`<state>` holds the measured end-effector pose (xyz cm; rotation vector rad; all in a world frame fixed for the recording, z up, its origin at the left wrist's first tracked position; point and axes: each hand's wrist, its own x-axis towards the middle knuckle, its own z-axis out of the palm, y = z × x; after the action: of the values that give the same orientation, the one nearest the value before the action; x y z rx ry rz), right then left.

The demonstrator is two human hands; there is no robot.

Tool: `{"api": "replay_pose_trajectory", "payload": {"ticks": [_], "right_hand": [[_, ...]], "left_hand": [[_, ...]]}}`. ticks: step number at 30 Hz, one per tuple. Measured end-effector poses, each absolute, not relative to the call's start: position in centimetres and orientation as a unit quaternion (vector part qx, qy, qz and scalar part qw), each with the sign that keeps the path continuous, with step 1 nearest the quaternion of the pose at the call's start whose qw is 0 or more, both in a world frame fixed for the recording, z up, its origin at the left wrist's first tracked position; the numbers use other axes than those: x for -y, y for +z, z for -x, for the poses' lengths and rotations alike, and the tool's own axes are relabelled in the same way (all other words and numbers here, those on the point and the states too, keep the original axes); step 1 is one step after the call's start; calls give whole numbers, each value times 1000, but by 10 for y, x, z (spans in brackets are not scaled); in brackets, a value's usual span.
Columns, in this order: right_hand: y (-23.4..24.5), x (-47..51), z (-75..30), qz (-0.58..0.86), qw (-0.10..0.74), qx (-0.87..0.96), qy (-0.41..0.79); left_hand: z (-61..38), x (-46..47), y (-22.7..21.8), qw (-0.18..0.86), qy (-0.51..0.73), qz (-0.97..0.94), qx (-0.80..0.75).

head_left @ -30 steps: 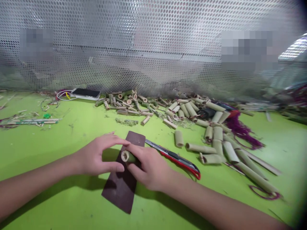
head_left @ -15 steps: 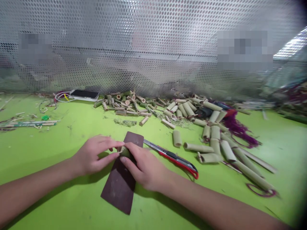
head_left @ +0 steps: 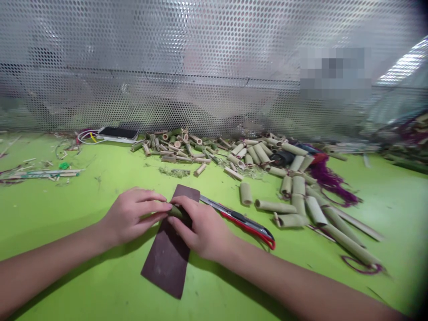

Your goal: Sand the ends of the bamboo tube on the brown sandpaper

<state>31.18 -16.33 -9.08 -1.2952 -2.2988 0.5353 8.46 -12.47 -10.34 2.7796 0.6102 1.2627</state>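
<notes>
A short green bamboo tube (head_left: 179, 214) lies between my two hands, over a strip of dark brown sandpaper (head_left: 167, 261). My right hand (head_left: 203, 227) is closed around it, thumb on the near side and fingers on the far side. My left hand (head_left: 135, 216) has its fingertips pinched together at the tube's left end and covers that end. Just right of the sandpaper lies a utility knife (head_left: 242, 219) with a red and black handle, its blade toward the sandpaper's upper edge.
Cut bamboo pieces (head_left: 264, 154) are heaped along the back and right of the green table (head_left: 83, 285). Purple thread (head_left: 334, 183) lies among them. A phone (head_left: 118, 133) with a white cable rests at back left, below a perforated metal screen (head_left: 200, 102). Thin sticks (head_left: 47, 173) lie at left.
My left fingers have closed over the tube's left end, which showed as a pale opening between them before. My right hand keeps its hold; the sandpaper and knife lie as before.
</notes>
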Motion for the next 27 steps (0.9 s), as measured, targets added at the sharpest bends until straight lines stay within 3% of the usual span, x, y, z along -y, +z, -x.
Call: {"api": "replay_pose_trajectory", "payload": {"ticks": [20, 27], "right_hand": [[-90, 164, -314, 463, 216, 845, 157], [-90, 165, -314, 450, 202, 860, 135]], "left_hand": [[-85, 123, -104, -4, 380, -898, -224], [-88, 125, -103, -10, 311, -918, -247]]}}
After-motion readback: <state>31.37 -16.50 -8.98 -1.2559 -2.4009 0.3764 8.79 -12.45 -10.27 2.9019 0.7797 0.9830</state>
